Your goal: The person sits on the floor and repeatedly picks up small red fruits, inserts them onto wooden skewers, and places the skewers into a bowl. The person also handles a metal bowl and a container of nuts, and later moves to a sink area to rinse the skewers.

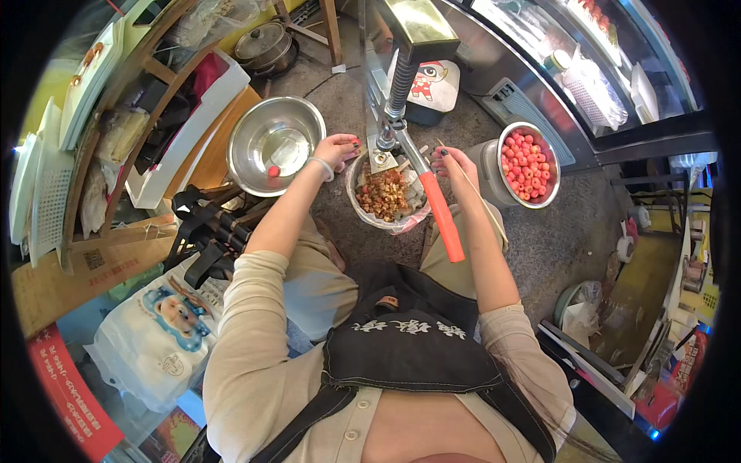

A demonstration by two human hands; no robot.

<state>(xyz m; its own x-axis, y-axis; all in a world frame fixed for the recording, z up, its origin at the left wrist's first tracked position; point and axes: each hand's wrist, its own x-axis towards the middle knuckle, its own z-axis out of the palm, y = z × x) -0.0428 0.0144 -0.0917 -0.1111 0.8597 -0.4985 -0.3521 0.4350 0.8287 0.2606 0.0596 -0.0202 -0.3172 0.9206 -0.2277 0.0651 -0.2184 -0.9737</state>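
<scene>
My left hand point(337, 151) pinches a small red fruit point(355, 142), apparently a hawthorn, beside the head of a lever-operated hand press point(383, 139). Between the fingers of my right hand point(460, 171) is a thin wooden stick point(491, 217), which runs back along the forearm. The press's red handle point(443, 217) slants down between my hands, and neither hand grips it. Below the press, a plastic-lined bin point(389, 227) contains brown fruit scraps point(379, 197). To the left, a steel basin point(246, 136) holds one red piece of fruit point(273, 171).
Right of my hand, a metal bowl point(557, 179) full of red fruits point(524, 165) rests on a bucket-like container point(483, 156). A stool with a cartoon seat point(443, 87) stands behind the press. Shelves point(92, 168) line the left, near a black strapped object point(214, 237). A glass display case point(579, 69) is at right.
</scene>
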